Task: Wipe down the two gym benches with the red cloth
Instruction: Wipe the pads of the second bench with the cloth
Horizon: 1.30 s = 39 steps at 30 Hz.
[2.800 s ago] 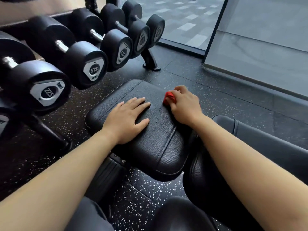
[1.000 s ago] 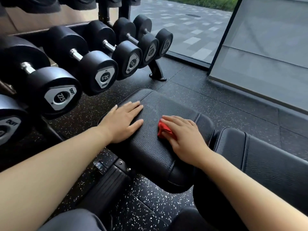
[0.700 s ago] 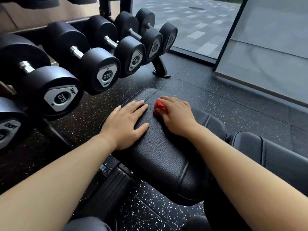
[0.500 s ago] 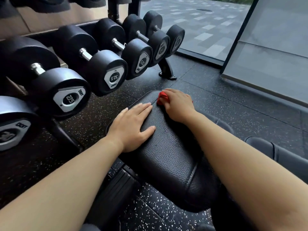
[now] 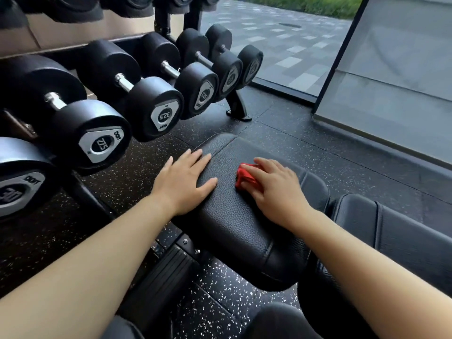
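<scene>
A black padded bench seat (image 5: 234, 231) lies in front of me. My right hand (image 5: 276, 189) presses a bunched red cloth (image 5: 245, 178) onto the middle of the pad; most of the cloth is hidden under my fingers. My left hand (image 5: 183, 182) rests flat, fingers apart, on the pad's left edge and holds nothing. The bench's longer back pad (image 5: 391, 236) stretches away at the right, separated from the seat by a gap.
A rack of black dumbbells (image 5: 156, 106) runs along the left, with its foot (image 5: 238, 111) just beyond the seat. Speckled rubber floor (image 5: 305, 133) surrounds the bench. A glass wall and grey panel (image 5: 391, 77) stand at the back right. The bench frame (image 5: 168, 267) sits below the seat.
My right hand has drawn the red cloth back from the seat's far end toward the middle of the pad. My left hand has stayed flat on the left edge.
</scene>
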Motion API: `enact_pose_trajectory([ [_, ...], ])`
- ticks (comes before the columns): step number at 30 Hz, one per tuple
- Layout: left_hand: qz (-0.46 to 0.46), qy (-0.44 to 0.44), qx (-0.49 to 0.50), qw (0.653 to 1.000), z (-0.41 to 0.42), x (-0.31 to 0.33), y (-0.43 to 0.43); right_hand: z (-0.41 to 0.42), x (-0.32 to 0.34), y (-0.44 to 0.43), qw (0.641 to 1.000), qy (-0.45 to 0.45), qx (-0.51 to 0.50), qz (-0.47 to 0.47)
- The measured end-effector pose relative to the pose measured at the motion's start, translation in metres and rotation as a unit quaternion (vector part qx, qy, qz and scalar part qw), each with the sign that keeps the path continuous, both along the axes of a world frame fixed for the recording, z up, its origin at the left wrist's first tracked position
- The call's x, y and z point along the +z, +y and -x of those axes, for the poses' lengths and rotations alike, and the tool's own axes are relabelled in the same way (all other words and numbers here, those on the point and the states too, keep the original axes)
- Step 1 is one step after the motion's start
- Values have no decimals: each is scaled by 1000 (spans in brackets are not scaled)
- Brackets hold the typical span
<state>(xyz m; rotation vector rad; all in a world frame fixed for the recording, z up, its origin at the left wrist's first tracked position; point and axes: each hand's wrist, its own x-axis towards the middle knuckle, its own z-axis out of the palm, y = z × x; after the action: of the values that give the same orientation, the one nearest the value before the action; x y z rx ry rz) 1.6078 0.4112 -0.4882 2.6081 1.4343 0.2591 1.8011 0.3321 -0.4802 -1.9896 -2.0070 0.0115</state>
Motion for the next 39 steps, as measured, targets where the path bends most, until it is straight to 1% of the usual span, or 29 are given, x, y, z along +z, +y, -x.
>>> enact_pose_trajectory([
  [2, 3, -35, 12, 999, 2, -3, 1, 0, -4, 7, 999, 36, 10, -30],
  [4, -5, -58, 17, 998, 1, -4, 2, -1, -6, 24, 998, 47, 18, -32],
  [6, -9, -59, 20, 998, 1, -5, 3, -1, -5, 42, 999, 42, 15, -15],
  [11, -17, -58, 24, 998, 2, -7, 4, 2, -3, 95, 999, 42, 11, -8],
  [14, -17, -64, 23, 998, 1, -7, 5, 1, -3, 111, 999, 38, 1, -4],
  [16, -22, -63, 22, 998, 2, -8, 5, 4, -2, 113, 998, 63, -15, -11],
  [19, -18, -61, 21, 998, 2, -7, 4, 11, 1, 116, 990, 127, -57, -11],
  [21, -9, -57, 24, 998, 1, -6, 4, 14, -1, 118, 991, 108, -75, -20],
  [23, -7, -52, 25, 998, 2, -5, 3, 13, -5, 113, 994, 82, -68, -30],
  [28, -8, -29, 19, 999, 2, -8, 3, 10, -10, 72, 992, 104, -5, -72],
  [31, -10, -29, 24, 999, 3, -10, 3, 7, -14, 58, 994, 88, 14, -70],
  [39, -17, -62, 36, 997, 1, -8, 3, 11, -9, 110, 998, 47, -18, -32],
])
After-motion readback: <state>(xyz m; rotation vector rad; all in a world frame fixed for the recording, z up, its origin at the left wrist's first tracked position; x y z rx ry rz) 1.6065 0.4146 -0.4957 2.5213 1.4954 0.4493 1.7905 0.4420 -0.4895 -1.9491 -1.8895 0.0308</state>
